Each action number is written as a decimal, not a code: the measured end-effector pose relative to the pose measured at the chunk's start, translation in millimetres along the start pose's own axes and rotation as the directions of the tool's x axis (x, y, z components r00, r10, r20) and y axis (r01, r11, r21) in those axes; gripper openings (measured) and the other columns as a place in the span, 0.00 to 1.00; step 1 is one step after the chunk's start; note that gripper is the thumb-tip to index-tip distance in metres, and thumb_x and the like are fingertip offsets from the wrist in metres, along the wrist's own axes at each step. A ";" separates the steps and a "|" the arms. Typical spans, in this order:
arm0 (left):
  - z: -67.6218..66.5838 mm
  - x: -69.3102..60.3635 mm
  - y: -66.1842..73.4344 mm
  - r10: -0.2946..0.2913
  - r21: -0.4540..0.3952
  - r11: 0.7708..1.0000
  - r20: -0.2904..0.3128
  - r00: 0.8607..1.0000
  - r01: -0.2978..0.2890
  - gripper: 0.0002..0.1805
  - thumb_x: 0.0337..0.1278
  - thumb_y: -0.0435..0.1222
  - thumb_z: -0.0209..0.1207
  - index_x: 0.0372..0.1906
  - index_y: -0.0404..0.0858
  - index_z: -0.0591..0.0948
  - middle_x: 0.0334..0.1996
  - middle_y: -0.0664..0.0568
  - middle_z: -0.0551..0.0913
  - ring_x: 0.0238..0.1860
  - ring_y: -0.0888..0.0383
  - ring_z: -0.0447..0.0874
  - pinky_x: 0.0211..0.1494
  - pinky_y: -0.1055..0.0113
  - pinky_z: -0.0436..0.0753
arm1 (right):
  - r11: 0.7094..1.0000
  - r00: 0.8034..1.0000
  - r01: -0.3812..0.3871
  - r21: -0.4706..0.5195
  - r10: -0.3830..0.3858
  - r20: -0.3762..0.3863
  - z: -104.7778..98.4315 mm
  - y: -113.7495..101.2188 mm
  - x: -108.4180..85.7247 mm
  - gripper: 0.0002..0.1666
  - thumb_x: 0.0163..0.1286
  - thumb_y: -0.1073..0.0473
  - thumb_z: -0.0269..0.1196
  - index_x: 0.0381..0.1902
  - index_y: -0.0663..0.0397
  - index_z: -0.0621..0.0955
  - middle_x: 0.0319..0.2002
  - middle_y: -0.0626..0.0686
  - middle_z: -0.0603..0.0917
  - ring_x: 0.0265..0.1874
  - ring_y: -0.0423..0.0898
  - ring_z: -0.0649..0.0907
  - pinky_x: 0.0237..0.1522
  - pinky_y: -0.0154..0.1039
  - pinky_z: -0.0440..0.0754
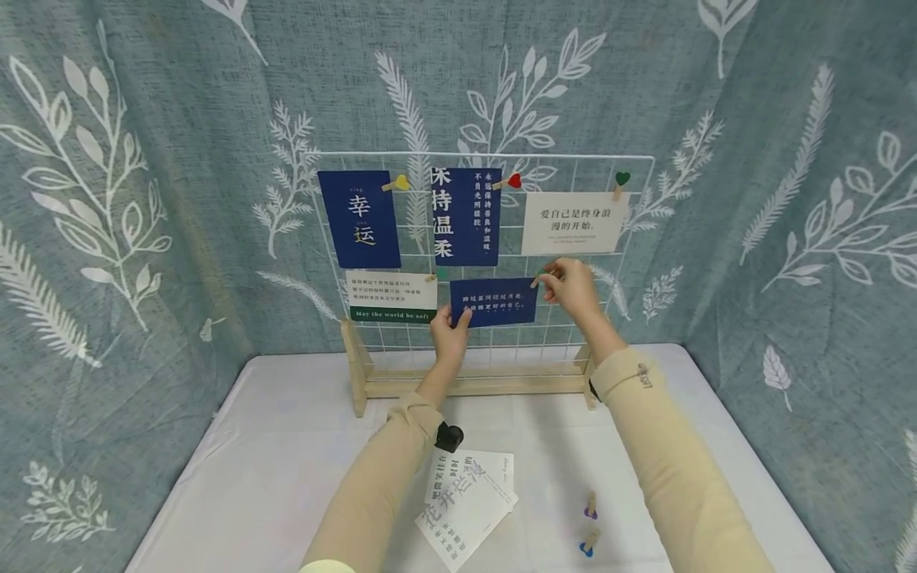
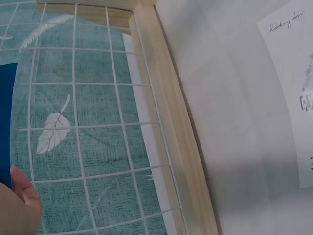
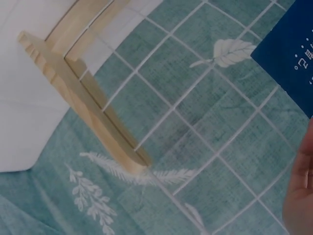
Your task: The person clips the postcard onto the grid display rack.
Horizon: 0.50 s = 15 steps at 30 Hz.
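Left grip (image 1: 450,334) pinches a dark-blue, white-lettered card (image 1: 496,302); right grip (image 1: 571,290), a wooden peg (image 1: 536,282)

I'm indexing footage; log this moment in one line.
left grip: holds blue card; right grip: pinches clip at card's corner; wire grid: four other cards hung; table: white cards, two clips

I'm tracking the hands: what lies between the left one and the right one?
In the head view, a blue card: the left hand holds its lower left corner, the right hand pinches a small clip at its upper right corner.
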<state>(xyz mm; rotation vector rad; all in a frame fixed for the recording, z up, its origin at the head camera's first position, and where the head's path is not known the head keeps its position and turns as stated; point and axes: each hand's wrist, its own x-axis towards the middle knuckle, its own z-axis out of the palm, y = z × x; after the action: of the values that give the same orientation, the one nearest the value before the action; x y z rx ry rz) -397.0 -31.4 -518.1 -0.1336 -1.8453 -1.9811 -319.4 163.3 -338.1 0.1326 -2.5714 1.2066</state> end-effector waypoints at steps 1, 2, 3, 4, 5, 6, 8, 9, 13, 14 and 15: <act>-0.5 -5.8 11.7 0.006 0.006 1.000 -0.029 1.000 -0.005 0.14 0.53 0.47 0.64 0.36 0.40 0.81 0.23 0.55 0.84 0.20 0.60 0.79 0.21 0.72 0.79 | 1.000 1.000 0.000 0.001 0.000 -0.003 1.1 0.2 -0.3 0.15 0.68 0.67 0.57 0.49 0.74 0.76 0.28 0.66 0.81 0.13 0.34 0.76 0.26 0.37 0.85; -2.0 -13.2 29.4 -0.012 0.027 1.000 -0.049 0.999 0.013 0.15 0.53 0.46 0.65 0.35 0.38 0.80 0.23 0.52 0.83 0.21 0.58 0.79 0.23 0.70 0.79 | 1.000 1.000 0.002 0.001 -0.002 -0.007 2.2 0.8 -0.5 0.16 0.68 0.66 0.57 0.49 0.74 0.76 0.28 0.66 0.81 0.13 0.35 0.76 0.25 0.35 0.85; -4.1 -21.0 47.0 -0.030 0.048 0.998 -0.063 0.998 0.033 0.15 0.53 0.45 0.65 0.35 0.36 0.80 0.24 0.48 0.84 0.23 0.55 0.79 0.26 0.67 0.80 | 1.000 1.000 0.004 -0.001 -0.004 -0.010 3.3 1.4 -0.7 0.16 0.68 0.66 0.57 0.50 0.74 0.76 0.28 0.66 0.81 0.13 0.35 0.76 0.24 0.33 0.84; -4.8 -23.2 44.6 0.031 0.036 0.999 -0.094 0.995 -0.028 0.14 0.52 0.46 0.66 0.31 0.39 0.80 0.22 0.52 0.82 0.21 0.59 0.77 0.24 0.72 0.78 | 1.000 1.000 0.005 0.000 -0.005 -0.014 4.1 1.6 -1.1 0.16 0.68 0.65 0.57 0.50 0.73 0.77 0.28 0.66 0.82 0.13 0.36 0.77 0.23 0.32 0.84; -6.2 -25.6 46.3 0.053 0.044 0.998 -0.119 0.992 -0.048 0.14 0.51 0.46 0.66 0.30 0.39 0.79 0.21 0.53 0.82 0.21 0.60 0.77 0.25 0.72 0.77 | 1.000 1.000 0.008 0.001 -0.008 -0.015 4.8 2.2 -1.3 0.17 0.68 0.65 0.57 0.50 0.73 0.77 0.28 0.66 0.82 0.14 0.36 0.77 0.22 0.30 0.83; -9.7 -32.1 60.3 0.053 0.048 0.998 -0.123 0.991 -0.047 0.14 0.52 0.44 0.66 0.30 0.37 0.79 0.22 0.50 0.82 0.22 0.59 0.76 0.26 0.71 0.76 | 1.000 1.000 0.013 0.002 -0.013 -0.017 5.4 3.0 -1.5 0.17 0.68 0.65 0.57 0.50 0.73 0.77 0.29 0.66 0.82 0.14 0.37 0.78 0.21 0.29 0.82; -12.4 -27.4 43.6 0.051 0.052 0.998 -0.113 0.992 -0.046 0.13 0.54 0.41 0.65 0.32 0.34 0.79 0.23 0.46 0.82 0.23 0.56 0.76 0.28 0.68 0.77 | 1.000 1.000 0.018 0.006 -0.018 -0.024 6.2 3.8 -1.8 0.17 0.68 0.65 0.58 0.50 0.73 0.77 0.29 0.67 0.82 0.15 0.38 0.79 0.21 0.29 0.82; -13.3 -22.0 27.1 0.053 0.049 0.998 -0.105 0.993 -0.048 0.13 0.54 0.42 0.65 0.33 0.34 0.80 0.24 0.46 0.82 0.24 0.55 0.78 0.29 0.67 0.79 | 1.000 0.999 0.019 0.007 -0.019 -0.027 6.4 3.7 -2.2 0.17 0.68 0.64 0.58 0.50 0.73 0.77 0.29 0.67 0.82 0.15 0.39 0.80 0.21 0.29 0.82; -13.4 -2.1 -29.8 0.074 0.049 0.996 -0.096 0.993 -0.070 0.14 0.54 0.43 0.65 0.35 0.36 0.80 0.23 0.47 0.84 0.21 0.57 0.80 0.24 0.69 0.79 | 1.000 0.999 0.019 0.012 -0.019 -0.047 6.8 4.4 -2.6 0.16 0.68 0.64 0.58 0.49 0.72 0.77 0.29 0.66 0.82 0.18 0.46 0.82 0.20 0.28 0.81; -14.2 1.1 -42.2 0.104 0.035 0.994 -0.096 0.990 -0.101 0.15 0.53 0.47 0.65 0.35 0.39 0.80 0.21 0.51 0.84 0.20 0.61 0.80 0.21 0.72 0.77 | 1.000 0.999 0.020 0.011 -0.019 -0.050 6.7 4.2 -2.7 0.16 0.68 0.64 0.58 0.49 0.72 0.78 0.29 0.66 0.82 0.20 0.49 0.83 0.20 0.27 0.80; -14.8 3.2 -48.1 0.117 0.029 0.993 -0.094 0.989 -0.115 0.15 0.52 0.48 0.65 0.34 0.41 0.80 0.20 0.53 0.84 0.19 0.62 0.79 0.20 0.73 0.76 | 1.000 0.998 0.021 0.011 -0.020 -0.052 6.7 3.9 -2.8 0.16 0.68 0.64 0.57 0.49 0.72 0.78 0.29 0.66 0.82 0.21 0.52 0.84 0.20 0.26 0.80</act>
<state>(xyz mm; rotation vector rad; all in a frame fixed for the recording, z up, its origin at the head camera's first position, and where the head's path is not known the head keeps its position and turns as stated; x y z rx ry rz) -414.4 -45.4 -563.3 -0.1335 -1.7585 -1.8542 -319.0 160.5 -345.8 0.1282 -2.5122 1.2019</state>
